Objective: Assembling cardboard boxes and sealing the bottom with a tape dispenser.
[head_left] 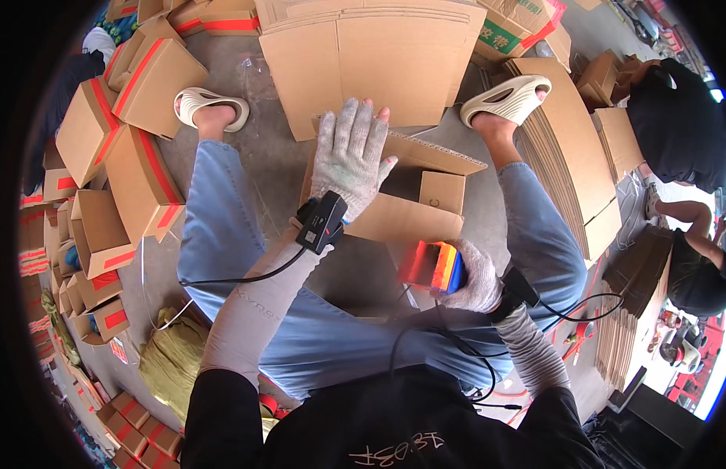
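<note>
An unsealed brown cardboard box [402, 219] stands on the floor between my legs, with flaps raised and a dark inside showing. My left hand [349, 160], in a grey work glove, lies palm down over the box's left part, fingers stretched out. In front of my right knee, my gloved right hand [480, 277] is closed round a tape dispenser [444, 267] with orange and blue parts. Its red end, seemingly a roll of red tape, is smeared by motion. The dispenser is held just on the near side of the box; whether it touches the cardboard I cannot tell.
Flat cardboard sheets [371, 62] lean beyond the box. More flattened cardboard [562, 148] is stacked at the right. Boxes with red tape [148, 168] pile up at the left. Cables run from both wrists. Two other people [675, 125] sit at the right.
</note>
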`<state>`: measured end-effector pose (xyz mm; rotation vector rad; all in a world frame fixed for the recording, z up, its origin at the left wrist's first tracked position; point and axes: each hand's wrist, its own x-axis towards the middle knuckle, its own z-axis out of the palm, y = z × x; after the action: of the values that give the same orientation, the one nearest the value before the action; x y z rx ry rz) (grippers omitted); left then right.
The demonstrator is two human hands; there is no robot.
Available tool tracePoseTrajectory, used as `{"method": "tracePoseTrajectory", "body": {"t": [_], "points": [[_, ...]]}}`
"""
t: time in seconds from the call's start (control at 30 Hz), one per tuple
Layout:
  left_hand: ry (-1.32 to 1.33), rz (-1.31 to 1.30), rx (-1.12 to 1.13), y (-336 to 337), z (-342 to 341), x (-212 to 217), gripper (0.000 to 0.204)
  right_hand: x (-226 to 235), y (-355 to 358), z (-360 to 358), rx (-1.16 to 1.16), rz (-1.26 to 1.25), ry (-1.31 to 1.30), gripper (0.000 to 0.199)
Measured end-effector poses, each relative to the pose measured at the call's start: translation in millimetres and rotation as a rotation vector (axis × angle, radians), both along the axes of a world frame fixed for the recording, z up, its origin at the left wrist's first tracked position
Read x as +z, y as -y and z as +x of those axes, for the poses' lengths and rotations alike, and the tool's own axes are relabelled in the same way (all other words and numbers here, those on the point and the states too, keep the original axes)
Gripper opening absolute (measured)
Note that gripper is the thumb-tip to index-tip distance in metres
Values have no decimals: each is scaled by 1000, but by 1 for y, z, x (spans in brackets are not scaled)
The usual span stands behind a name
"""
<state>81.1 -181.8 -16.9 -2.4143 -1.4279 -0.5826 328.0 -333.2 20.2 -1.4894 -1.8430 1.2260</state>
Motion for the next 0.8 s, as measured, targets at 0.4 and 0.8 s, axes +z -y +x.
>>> {"method": "tracePoseTrajectory", "body": {"t": [0.4,0.8], "points": [[24,-117,-65,44,-20,-1,70,22,-17,16,-164,275,-91,78],[104,-306,-109,69,-23,-7,63,64,-90,-9,111,435,354,71]]}}
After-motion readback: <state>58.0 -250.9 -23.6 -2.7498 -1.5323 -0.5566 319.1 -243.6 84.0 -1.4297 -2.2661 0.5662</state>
